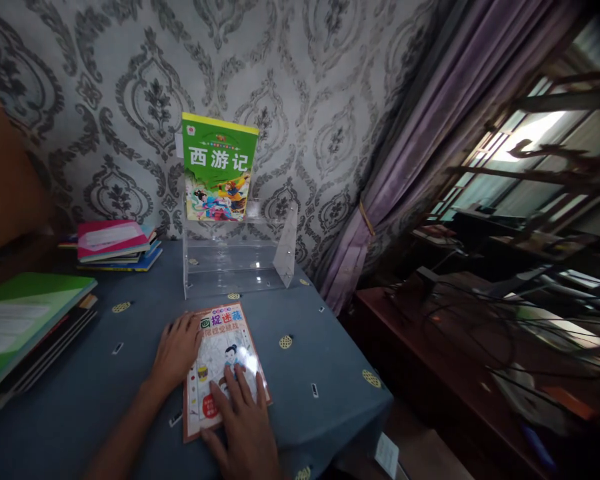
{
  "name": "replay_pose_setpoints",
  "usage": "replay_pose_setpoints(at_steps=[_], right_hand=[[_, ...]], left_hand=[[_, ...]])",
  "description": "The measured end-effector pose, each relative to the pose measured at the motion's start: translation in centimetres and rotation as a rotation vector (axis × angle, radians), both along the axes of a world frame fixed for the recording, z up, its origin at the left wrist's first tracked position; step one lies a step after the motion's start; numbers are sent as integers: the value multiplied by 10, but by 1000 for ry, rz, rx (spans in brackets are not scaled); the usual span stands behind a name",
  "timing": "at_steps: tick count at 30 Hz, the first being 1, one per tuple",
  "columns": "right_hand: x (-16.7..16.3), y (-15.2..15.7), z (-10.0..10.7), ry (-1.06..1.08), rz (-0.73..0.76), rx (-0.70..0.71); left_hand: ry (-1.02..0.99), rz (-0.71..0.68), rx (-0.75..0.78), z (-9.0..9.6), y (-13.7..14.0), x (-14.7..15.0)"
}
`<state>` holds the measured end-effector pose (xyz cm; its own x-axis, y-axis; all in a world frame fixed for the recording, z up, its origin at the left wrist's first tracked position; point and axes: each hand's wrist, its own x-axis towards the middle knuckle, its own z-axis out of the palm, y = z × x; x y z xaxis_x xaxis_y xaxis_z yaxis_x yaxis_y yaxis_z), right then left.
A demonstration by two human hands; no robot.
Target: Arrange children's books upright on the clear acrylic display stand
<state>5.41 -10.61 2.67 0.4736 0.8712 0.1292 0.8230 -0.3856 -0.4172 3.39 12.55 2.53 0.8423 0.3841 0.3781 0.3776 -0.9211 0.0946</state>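
A thin picture book with an orange-brown border and colourful Chinese lettering lies flat on the table in front of me. My left hand rests along its upper left edge, fingers stretched out and partly over the cover. Across the lower right of the cover lies my right hand, its fingers spread flat. Behind the book stands a clear acrylic display rack with several tiers. A green book with a yellow top edge leans upright in its top tier, on the left side.
A stack of books with a pink one on top sits at the back left. Nearer on the left is another pile under a green book. The blue-grey tablecloth ends at the right; beyond are a purple curtain and cluttered dark furniture.
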Motion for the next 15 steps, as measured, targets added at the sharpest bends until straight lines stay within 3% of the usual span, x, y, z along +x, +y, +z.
replay_pose_setpoints(at_steps=[9,15], right_hand=[[-7,1,16,23,-38,51],[-8,2,15,13,-43,85]], left_hand=[[-21,44,-50,3,-4,0],[-10,52,-62,5,-6,0]])
